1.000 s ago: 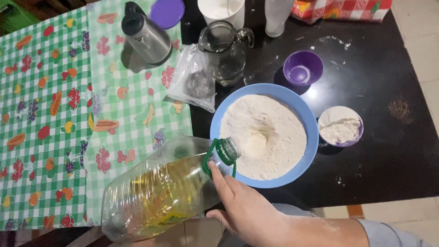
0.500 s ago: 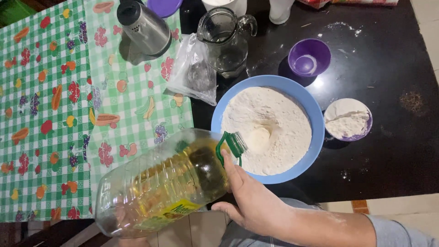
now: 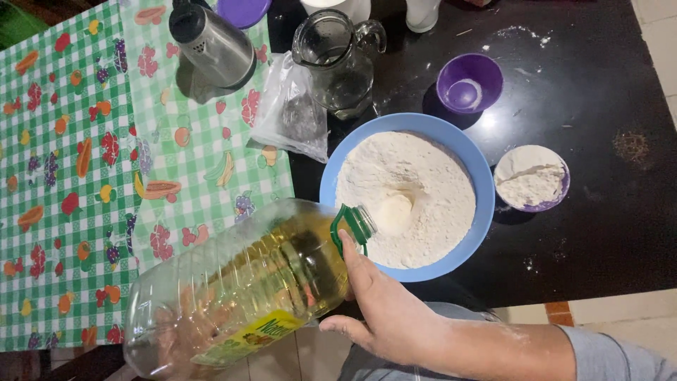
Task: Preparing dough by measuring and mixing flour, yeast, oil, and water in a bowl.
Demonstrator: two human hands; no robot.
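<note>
My right hand (image 3: 384,303) grips the neck and shoulder of a large clear plastic bottle of yellow oil (image 3: 240,286). The bottle lies tilted, its green-ringed mouth over the near left rim of a blue bowl (image 3: 483,183). The bowl holds a mound of white flour (image 3: 430,176) with a small hollow in the middle, where a pale pool sits. My left hand is hidden; it may be under the bottle's base at the bottom left, but I cannot see it.
A small purple bowl (image 3: 469,83) and a small bowl of flour (image 3: 532,180) sit right of the blue bowl on the black table (image 3: 606,233). A glass jug (image 3: 342,60), a crumpled plastic bag (image 3: 293,113) and a steel flask (image 3: 211,42) stand behind. A green checked fruit-print cloth (image 3: 77,176) covers the left.
The bottle has tipped further, with its mouth moved over the bowl's rim. The pale pool in the flour's hollow stays about the same size.
</note>
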